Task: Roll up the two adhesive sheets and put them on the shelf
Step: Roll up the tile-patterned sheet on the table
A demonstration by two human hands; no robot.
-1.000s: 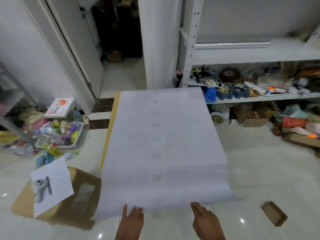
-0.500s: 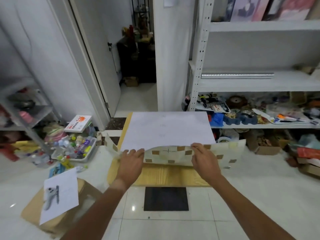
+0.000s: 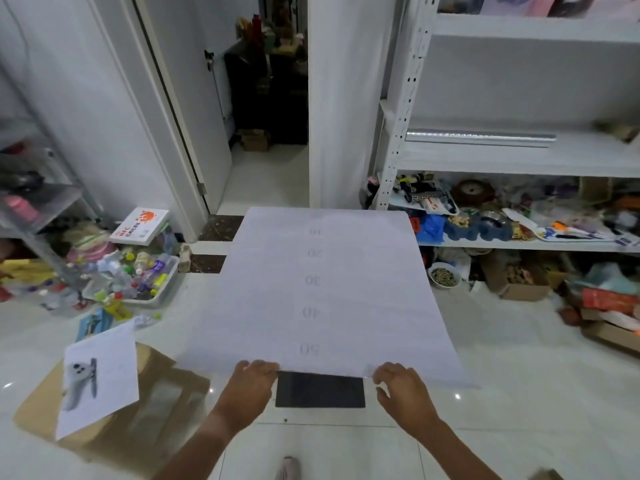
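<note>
Down on the floor (image 3: 519, 358) in front of you, the adhesive sheet (image 3: 318, 292) is spread flat, backing side up with the printed numbers showing, its far edge reaching toward the doorway and the foot of the shelf (image 3: 519, 161). You've got your left hand (image 3: 254, 375) and right hand (image 3: 398, 382) at the near edge, fingers curled onto it. Looks like a light pinch, but I can't tell how firm. Only one sheet is plainly in view; whether another lies under it I can't say.

Handling-wise I'd guess it's thin, light and floppy, so it'll probably sag or crease if you lift it by one corner. Best bet is starting the roll right where you are, hands spread wider toward the two near corners so the tube stays straight and doesn't cone off to one side. The glossy tile looks slick, so the sheet may slide as you push. There's a silver roll (image 3: 481, 138) already lying on the shelf, with bare board beside it.
</note>
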